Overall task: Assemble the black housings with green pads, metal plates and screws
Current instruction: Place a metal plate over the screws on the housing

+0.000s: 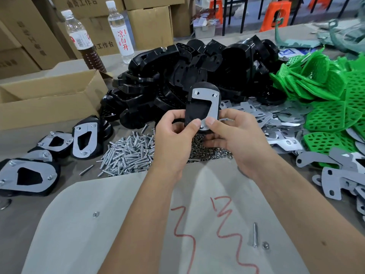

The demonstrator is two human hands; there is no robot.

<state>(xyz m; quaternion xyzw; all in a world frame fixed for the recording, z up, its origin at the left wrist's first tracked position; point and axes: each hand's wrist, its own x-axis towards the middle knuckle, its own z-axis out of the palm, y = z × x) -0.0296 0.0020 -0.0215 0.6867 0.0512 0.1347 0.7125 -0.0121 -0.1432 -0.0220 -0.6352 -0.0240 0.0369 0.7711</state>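
Both hands hold one black housing (196, 109) upright above the table, with a grey metal plate (212, 99) lying on its face. My left hand (175, 133) grips the housing's lower left edge, thumb on the front. My right hand (231, 131) pinches the plate's lower end against the housing. Two screws show in the plate's top corners. Below lie a heap of silver screws (130, 153) and a pile of nuts (209, 151). Loose black housings (197, 70) are heaped behind, green pads (325, 95) at the right, loose metal plates (276, 119) beside them.
Finished assemblies (29, 175) lie at the left in front of an open cardboard box (49, 97). Two bottles (83, 38) stand behind it. A grey sheet (138, 224) with red scribbles covers the near table, with a loose screw (255, 235) and nut on it.
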